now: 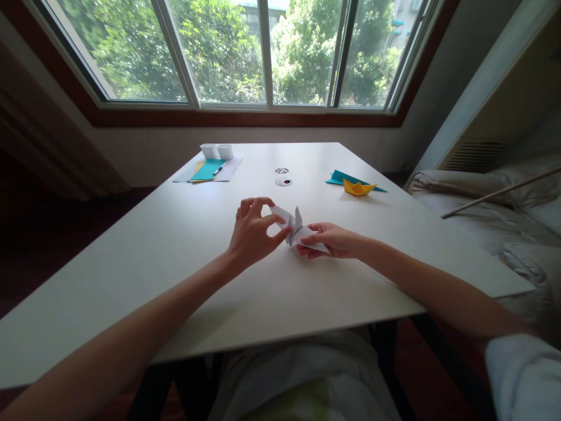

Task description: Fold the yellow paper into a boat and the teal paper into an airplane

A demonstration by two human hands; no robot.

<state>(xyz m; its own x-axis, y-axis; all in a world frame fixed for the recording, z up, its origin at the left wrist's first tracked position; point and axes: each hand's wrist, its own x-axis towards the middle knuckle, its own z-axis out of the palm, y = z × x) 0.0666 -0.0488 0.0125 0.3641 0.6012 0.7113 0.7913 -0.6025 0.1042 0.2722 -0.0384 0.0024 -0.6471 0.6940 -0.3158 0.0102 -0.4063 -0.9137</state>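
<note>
Head view: white folded paper model [297,229] held just above the white table [175,245], near its middle. Left hand [252,234] pinches one flap between thumb and fingers; right hand [331,240] is closed on the base, apparently to steady it. Beyond the model: yellow paper boat [358,187] on a teal sheet [339,177].

white paper fold [294,229], yellow paper boat [358,187], teal sheet [346,178]
</note>
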